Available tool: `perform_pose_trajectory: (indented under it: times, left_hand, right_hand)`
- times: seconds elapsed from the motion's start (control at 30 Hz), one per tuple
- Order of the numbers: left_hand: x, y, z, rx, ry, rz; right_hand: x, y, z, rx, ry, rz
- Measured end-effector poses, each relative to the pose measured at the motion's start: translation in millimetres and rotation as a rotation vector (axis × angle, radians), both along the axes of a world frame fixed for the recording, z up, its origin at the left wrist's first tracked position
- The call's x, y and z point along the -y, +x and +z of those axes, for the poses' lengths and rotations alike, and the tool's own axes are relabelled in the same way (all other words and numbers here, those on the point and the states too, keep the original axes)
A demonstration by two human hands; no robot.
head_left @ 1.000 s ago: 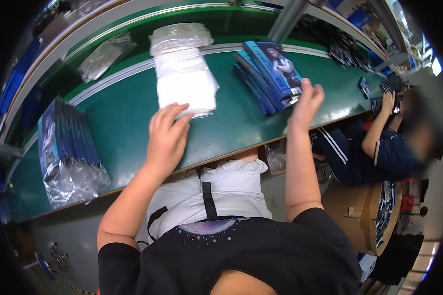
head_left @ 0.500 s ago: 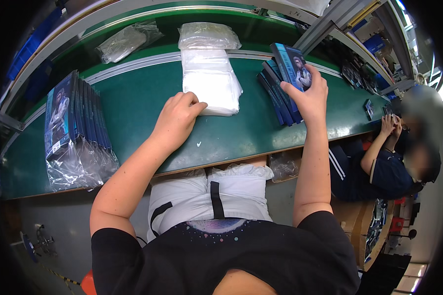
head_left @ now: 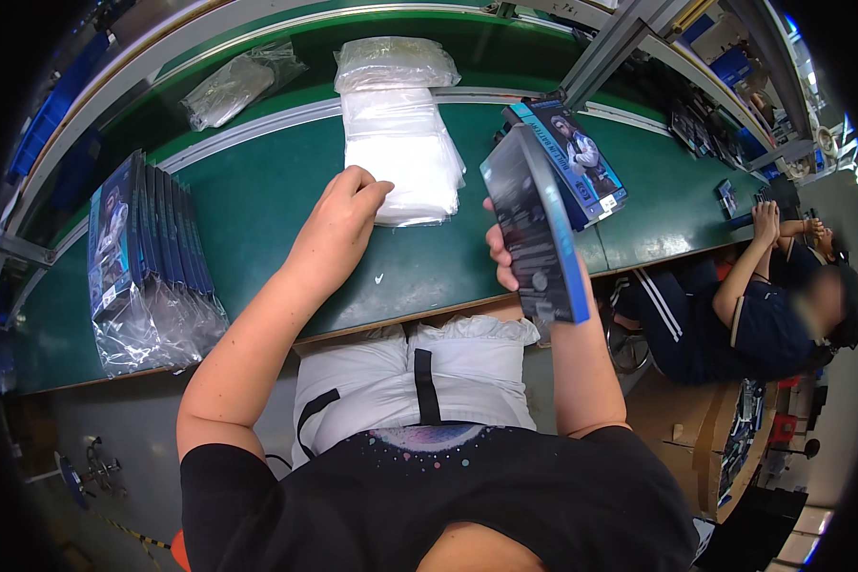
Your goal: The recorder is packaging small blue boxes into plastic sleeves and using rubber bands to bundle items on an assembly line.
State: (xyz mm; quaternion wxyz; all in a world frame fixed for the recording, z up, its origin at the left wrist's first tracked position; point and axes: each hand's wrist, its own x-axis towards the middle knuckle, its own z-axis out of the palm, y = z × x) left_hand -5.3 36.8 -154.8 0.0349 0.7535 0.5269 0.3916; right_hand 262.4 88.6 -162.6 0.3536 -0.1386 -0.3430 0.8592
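Observation:
My right hand (head_left: 501,250) grips a thin, dark blue printed box (head_left: 534,224), raised and tilted above the table, with fingertips showing at its left edge. Behind it lies a small stack of matching boxes (head_left: 582,162), the top one face up with a figure printed on it. My left hand (head_left: 345,221) is closed, thumb and fingers pinched at the left edge of a pile of flat clear plastic bags (head_left: 410,172). Whether a single bag is between the fingertips is hard to see.
At the left, a row of boxes (head_left: 114,224) stands in clear plastic wrap (head_left: 162,329). More wrapped bags (head_left: 396,65) and a crumpled plastic bag (head_left: 234,91) lie at the back of the green table (head_left: 267,176). A metal post (head_left: 624,52) rises behind; another person (head_left: 772,305) sits at the right.
My right hand has lifted a box off the stack and brought it nearer, turning it on edge. The left hand stays at the bags, nearly unmoved. A second co-worker's hand shows at the right.

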Motion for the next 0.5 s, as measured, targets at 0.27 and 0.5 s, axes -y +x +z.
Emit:
perform_pose_trajectory:
  times: [0.27, 0.5]
  left_hand:
    - [-9.0, -0.2, 14.2, 0.113, -0.190, 0.046]
    - [-9.1, -13.4, 23.6, 0.359, -0.491, 0.112]
  right_hand:
    - [20.0, -38.4, 4.1, 0.004, -0.110, 0.168]
    - [-5.8, -42.1, 7.0, 0.095, -0.055, 0.186]
